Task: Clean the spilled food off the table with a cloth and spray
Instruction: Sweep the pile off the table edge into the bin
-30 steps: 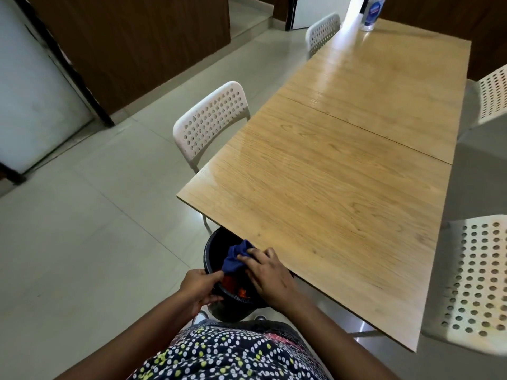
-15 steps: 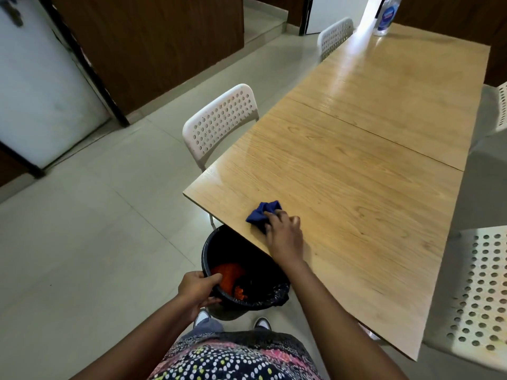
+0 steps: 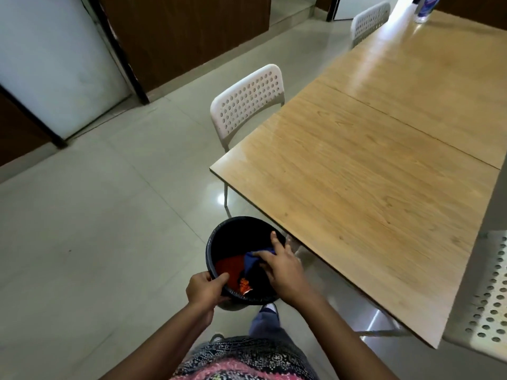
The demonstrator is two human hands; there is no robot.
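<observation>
A black bin (image 3: 219, 234) sits just off the near left edge of the wooden table (image 3: 370, 193). My left hand (image 3: 205, 290) grips its near rim. My right hand (image 3: 282, 270) holds a crumpled blue cloth (image 3: 253, 259) over the bin's mouth. Orange-red food scraps (image 3: 233, 271) lie inside the bin. The spray bottle (image 3: 425, 8) stands at the table's far end, cut off by the top of the view.
A white perforated chair (image 3: 247, 102) is tucked at the table's left side, another (image 3: 370, 19) farther back, and a third (image 3: 488, 292) at the right edge. Tiled floor spreads to the left, up to a door and wood panelling.
My right hand took the blue cloth off the table edge and brought it back down over the bin. My left hand kept its hold on the rim.
</observation>
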